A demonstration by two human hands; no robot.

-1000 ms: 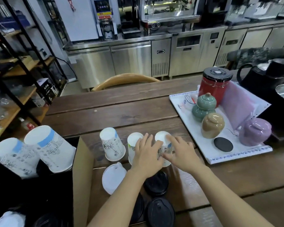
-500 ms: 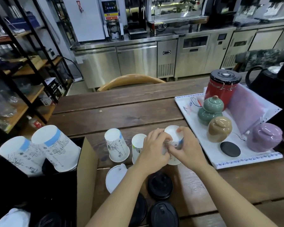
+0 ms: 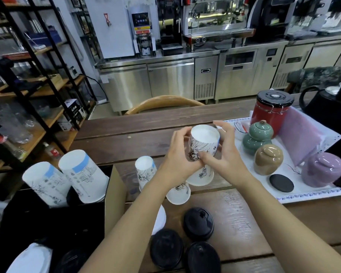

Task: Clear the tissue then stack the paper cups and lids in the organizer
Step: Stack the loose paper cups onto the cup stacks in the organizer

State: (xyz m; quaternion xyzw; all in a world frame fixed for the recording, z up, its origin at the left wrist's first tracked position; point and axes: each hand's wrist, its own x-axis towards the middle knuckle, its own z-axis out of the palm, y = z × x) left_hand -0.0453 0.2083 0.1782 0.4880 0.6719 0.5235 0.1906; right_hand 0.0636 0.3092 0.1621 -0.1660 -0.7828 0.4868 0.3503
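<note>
Inverted white printed paper cup (image 3: 203, 143) gripped between left hand (image 3: 182, 154) and right hand (image 3: 223, 154); black plastic lids (image 3: 198, 223) near table's front edge.

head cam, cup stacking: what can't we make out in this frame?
- Head view: organizer interior is dark; its contents are unreadable, and the frame edge crops it.
- White lid is mostly hidden by the left forearm.
- Held cup: both hands cover its lower wall, so nesting onto the cup below is unclear.
- No tissue identifiable.
</note>
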